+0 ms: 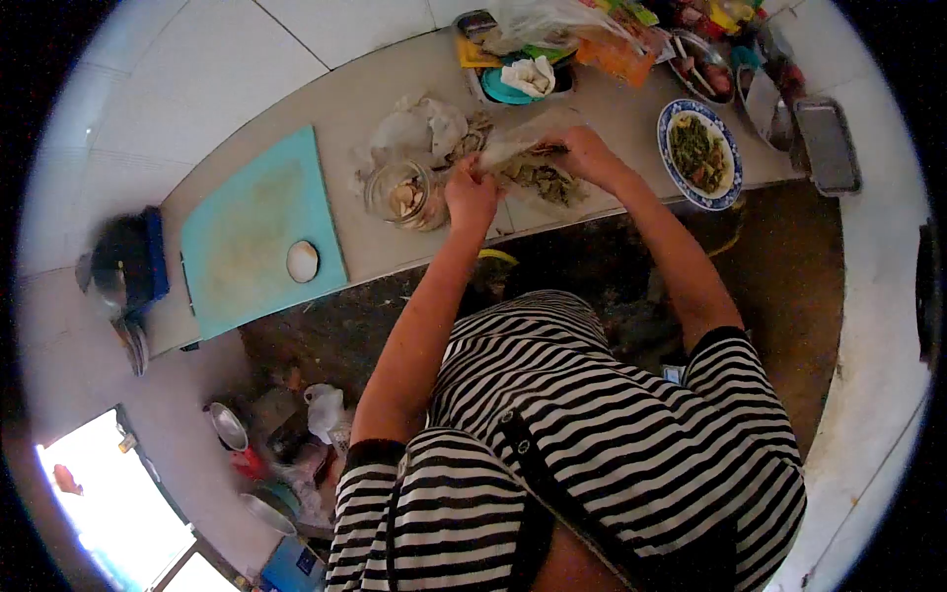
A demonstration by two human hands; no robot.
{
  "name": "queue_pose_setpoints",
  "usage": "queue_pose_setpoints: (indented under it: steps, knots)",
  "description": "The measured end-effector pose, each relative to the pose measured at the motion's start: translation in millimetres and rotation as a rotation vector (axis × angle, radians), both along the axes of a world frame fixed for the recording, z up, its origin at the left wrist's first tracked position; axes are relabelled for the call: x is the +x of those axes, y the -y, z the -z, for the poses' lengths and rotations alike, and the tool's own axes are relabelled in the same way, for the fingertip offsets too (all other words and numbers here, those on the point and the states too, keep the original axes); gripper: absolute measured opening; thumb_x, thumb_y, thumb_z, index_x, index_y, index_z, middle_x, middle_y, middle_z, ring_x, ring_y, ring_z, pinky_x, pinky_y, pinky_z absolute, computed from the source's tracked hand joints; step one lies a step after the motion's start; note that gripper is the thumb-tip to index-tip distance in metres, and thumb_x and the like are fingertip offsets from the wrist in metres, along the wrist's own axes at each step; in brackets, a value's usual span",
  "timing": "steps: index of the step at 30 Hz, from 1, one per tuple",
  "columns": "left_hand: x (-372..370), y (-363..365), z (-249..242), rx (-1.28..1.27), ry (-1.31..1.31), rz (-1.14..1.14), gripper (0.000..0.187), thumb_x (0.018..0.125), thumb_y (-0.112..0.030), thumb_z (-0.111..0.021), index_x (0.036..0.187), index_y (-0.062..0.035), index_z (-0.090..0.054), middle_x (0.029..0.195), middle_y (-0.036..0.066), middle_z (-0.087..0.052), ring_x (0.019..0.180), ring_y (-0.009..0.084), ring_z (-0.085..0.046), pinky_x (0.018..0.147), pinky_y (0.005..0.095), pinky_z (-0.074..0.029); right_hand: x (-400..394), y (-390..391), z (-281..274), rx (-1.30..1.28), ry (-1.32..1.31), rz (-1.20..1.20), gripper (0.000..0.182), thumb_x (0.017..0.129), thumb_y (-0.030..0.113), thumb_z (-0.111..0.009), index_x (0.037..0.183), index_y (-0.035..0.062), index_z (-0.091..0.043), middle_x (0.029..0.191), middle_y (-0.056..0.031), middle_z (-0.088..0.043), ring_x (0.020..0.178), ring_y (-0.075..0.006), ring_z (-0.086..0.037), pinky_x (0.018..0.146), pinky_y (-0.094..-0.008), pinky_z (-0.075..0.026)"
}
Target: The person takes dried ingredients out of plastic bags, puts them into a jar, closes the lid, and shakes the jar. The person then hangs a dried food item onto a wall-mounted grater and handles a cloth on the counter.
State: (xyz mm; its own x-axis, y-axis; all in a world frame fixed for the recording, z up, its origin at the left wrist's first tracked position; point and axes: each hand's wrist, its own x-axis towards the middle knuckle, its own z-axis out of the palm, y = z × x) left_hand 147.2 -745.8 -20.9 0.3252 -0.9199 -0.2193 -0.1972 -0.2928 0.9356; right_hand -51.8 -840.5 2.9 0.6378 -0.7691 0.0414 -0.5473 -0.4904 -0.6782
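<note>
A clear plastic bag with dried, leaf-like greenish-brown pieces in it lies at the counter's front. My left hand is closed in a pinch on the bag's left edge. At the far side, my right hand grips the bag's upper right part; its fingertips are partly hidden. Just left of my left hand stands an uncovered glass jar holding pale dried slices. Behind the jar is a crumpled plastic bag, with more brownish dried pieces beside it.
A turquoise cutting board with a round white lid is on the left. Right of me are a blue-rimmed plate of cooked greens, a metal bowl and a grey tray. Bags and containers line the wall.
</note>
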Motion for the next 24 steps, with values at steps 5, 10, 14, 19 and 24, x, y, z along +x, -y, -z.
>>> queue_pose_setpoints:
  steps: [5, 10, 14, 19, 24]
  knots:
    - [3.7, -3.3, 4.0, -0.057, -0.051, -0.020, 0.043, 0.080, -0.004, -0.053, 0.122, 0.0005, -0.051, 0.083, 0.016, -0.062, 0.068, 0.0215, -0.065, 0.057, 0.0343, -0.053, -10.5, -0.7, -13.2, -0.066, -0.009, -0.102, 0.029, 0.072, 0.003, -0.065, 0.099, 0.0125, -0.069, 0.095, -0.0110, -0.068, 0.087, -0.0301, -0.065, 0.079, -0.0382, -0.050]
    - [8.3, 15.4, 100.1, -0.279, 0.386, 0.136, 0.048, 0.083, -0.013, -0.058, 0.127, 0.0019, -0.045, 0.103, 0.023, -0.058, 0.098, 0.0339, -0.059, 0.081, 0.0423, -0.049, -7.4, 0.4, -44.7, 0.044, -0.153, -0.085, 0.025, 0.072, 0.002, -0.068, 0.096, 0.0093, -0.069, 0.096, -0.0096, -0.069, 0.088, -0.0232, -0.065, 0.079, -0.0340, -0.050]
    - [0.0, -19.1, 64.4, -0.326, 0.450, 0.209, 0.056, 0.081, -0.014, -0.063, 0.130, 0.0024, -0.040, 0.122, 0.026, -0.047, 0.113, 0.0415, -0.047, 0.093, 0.0463, -0.041, -3.7, -5.1, -66.8, 0.301, -0.064, 0.078, 0.020, 0.076, 0.004, -0.070, 0.095, 0.0063, -0.069, 0.097, -0.0052, -0.069, 0.092, -0.0156, -0.063, 0.082, -0.0306, -0.048]
    - [42.9, -94.3, -66.8, -0.519, 0.695, 0.267, 0.071, 0.072, -0.011, -0.071, 0.132, 0.0011, -0.035, 0.126, 0.026, -0.041, 0.116, 0.0429, -0.042, 0.096, 0.0469, -0.038, 52.2, -9.9, -78.7, 0.296, 0.184, 0.051, 0.018, 0.079, 0.006, -0.069, 0.097, 0.0062, -0.069, 0.097, -0.0018, -0.068, 0.093, -0.0117, -0.060, 0.085, -0.0284, -0.047]
    - [84.3, -70.0, -91.3, -0.612, 0.656, -0.145, 0.087, 0.062, -0.013, -0.079, 0.134, -0.0011, -0.032, 0.124, 0.026, -0.041, 0.111, 0.0412, -0.044, 0.094, 0.0454, -0.039, 157.0, -51.0, -89.1, 0.067, 0.410, -0.018, 0.020, 0.078, 0.001, -0.065, 0.096, 0.0077, -0.068, 0.096, -0.0041, -0.067, 0.092, -0.0156, -0.061, 0.082, -0.0290, -0.048]
